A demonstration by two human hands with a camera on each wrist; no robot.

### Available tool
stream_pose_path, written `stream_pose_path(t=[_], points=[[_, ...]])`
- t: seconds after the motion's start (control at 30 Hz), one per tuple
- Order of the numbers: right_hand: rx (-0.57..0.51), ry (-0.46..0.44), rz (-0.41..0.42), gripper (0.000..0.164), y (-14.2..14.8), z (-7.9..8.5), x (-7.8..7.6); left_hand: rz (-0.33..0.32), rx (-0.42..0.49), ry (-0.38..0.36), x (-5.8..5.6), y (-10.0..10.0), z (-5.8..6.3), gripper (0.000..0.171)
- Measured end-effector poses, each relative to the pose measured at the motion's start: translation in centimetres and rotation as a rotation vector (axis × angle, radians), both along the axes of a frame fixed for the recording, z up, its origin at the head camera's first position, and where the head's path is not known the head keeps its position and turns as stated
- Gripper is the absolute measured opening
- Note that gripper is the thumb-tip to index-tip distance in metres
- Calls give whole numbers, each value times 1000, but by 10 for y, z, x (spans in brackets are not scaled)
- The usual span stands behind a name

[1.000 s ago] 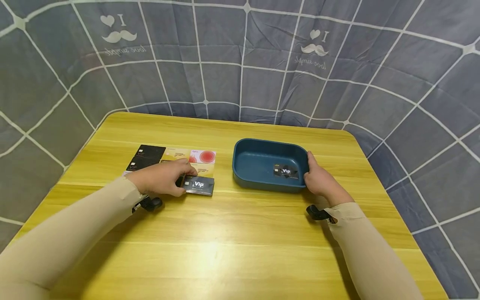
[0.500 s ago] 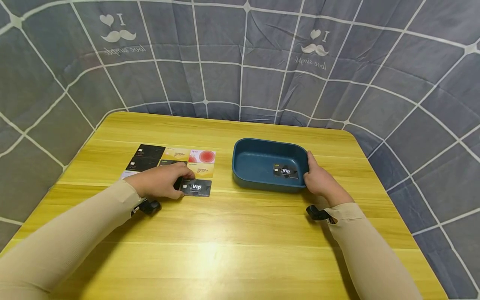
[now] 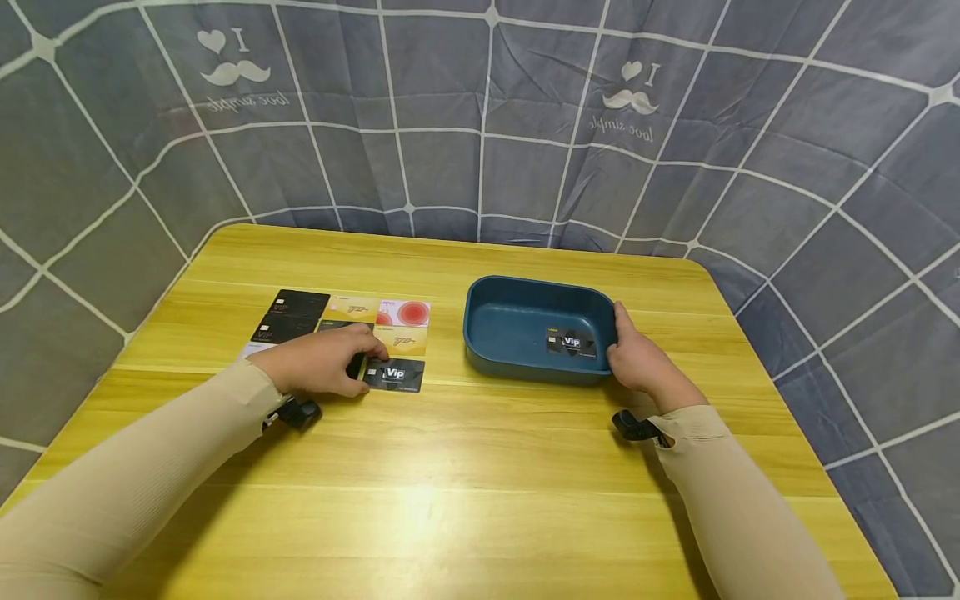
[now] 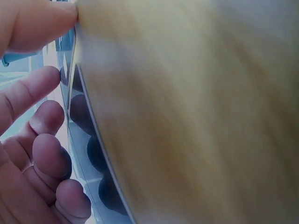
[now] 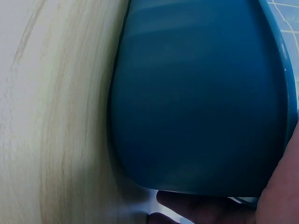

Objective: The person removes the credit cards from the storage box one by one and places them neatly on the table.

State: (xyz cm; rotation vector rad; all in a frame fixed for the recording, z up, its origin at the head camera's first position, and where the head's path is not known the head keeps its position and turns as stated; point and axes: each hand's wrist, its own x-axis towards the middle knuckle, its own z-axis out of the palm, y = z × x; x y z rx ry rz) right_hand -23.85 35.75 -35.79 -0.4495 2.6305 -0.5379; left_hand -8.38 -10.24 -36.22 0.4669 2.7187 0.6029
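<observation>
My left hand (image 3: 322,361) is at a dark grey card (image 3: 395,376) marked "Vip", which lies flat at the front right of the laid-out cards. Thumb and index finger pinch the card across its left part; the palm hides neighbouring cards. In the left wrist view the thumb (image 4: 42,23) and index finger (image 4: 39,88) meet the card's edges. My right hand (image 3: 647,360) grips the right end of a dark blue rectangular container (image 3: 517,372), thumb at the rim. Inside it, toward the right, lies another dark Vip card (image 3: 571,342).
Two black VIP cards (image 3: 291,317), two gold cards (image 3: 401,340) and a red-and-white card (image 3: 405,313) lie in rows behind the left hand. A dark card (image 3: 345,324) and a pale one (image 3: 255,348) are partly covered. A grey curtain (image 3: 442,167) surrounds the wooden table (image 3: 480,500).
The grey Vip card and left hand shifted slightly left over the first half second, the card ending flat. Since then they have barely moved. The right hand and container have stayed put.
</observation>
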Motion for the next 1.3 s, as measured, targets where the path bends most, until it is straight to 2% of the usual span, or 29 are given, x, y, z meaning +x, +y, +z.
stream_pose_path(t=[0.43, 1.3], points=[[12, -14, -11, 76, -1, 2, 0, 24, -13, 35, -1, -3, -2, 38], [6, 3, 2, 76, -1, 2, 1, 36, 1, 24, -2, -4, -3, 39]])
